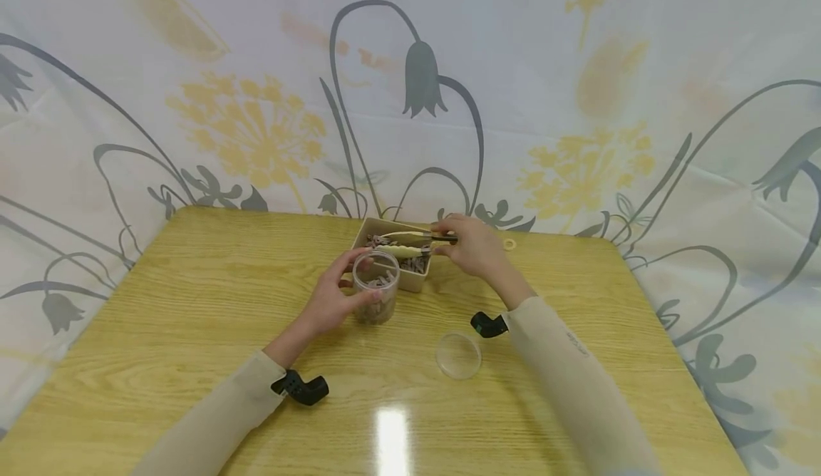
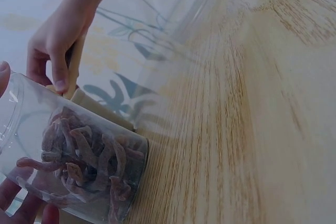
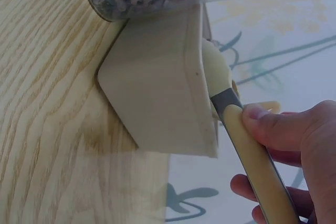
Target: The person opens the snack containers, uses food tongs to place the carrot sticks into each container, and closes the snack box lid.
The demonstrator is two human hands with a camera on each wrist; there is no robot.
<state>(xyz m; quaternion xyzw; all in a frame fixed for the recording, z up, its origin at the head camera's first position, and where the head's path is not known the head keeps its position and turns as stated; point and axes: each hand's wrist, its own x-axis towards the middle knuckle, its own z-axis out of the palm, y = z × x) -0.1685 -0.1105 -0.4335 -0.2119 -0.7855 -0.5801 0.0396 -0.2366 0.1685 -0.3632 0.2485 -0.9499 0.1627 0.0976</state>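
My left hand (image 1: pixel 332 296) grips a clear round jar (image 1: pixel 375 305), thumb on the near side and fingers on the far side. Brownish, twisted dried strips (image 2: pixel 86 156) lie inside the jar, whose top is open. In my right hand (image 1: pixel 473 246) is a pair of tongs (image 3: pixel 257 156) with cream-coloured ends and handles. The tong ends (image 1: pixel 400 251) reach into a cream rectangular box (image 1: pixel 412 281), where more of the dried strips (image 1: pixel 413 265) lie. Whether the tongs pinch a strip is hidden. The box stands just behind the jar.
A clear round lid (image 1: pixel 458 355) lies flat on the wooden table (image 1: pixel 256 262), in front of the box and to its right. Beyond my right hand a small yellow ring (image 1: pixel 509 244) shows. A flower-patterned cloth (image 1: pixel 269 55) hangs behind the table.
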